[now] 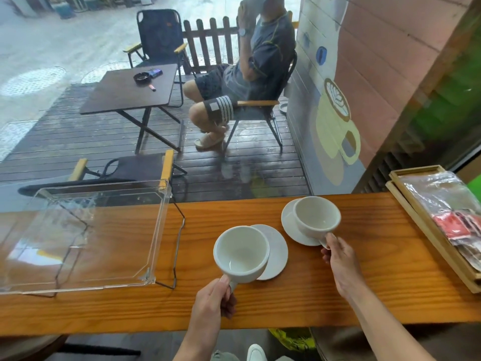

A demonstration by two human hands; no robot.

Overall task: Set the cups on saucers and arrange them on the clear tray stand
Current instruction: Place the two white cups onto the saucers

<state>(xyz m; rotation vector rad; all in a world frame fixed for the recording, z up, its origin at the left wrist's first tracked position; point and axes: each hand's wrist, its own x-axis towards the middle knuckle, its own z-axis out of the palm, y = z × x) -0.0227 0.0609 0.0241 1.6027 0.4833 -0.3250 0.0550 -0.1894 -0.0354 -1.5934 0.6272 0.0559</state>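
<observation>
Left hand (213, 299) pinches near cup (241, 254) by handle, over near saucer (273, 251); right hand (341, 259) fingers closed on far cup (316, 217) handle, apparently seated on far saucer (289, 222); clear tray stand (158, 230) left.

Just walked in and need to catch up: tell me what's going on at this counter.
A person is holding two white cups by their handles, one in each hand. The left hand has the left cup over the edge of the near saucer, not centred on it. The right hand has the right cup at the far saucer. The clear tray stand to the left on the wooden counter holds nothing yet.
</observation>
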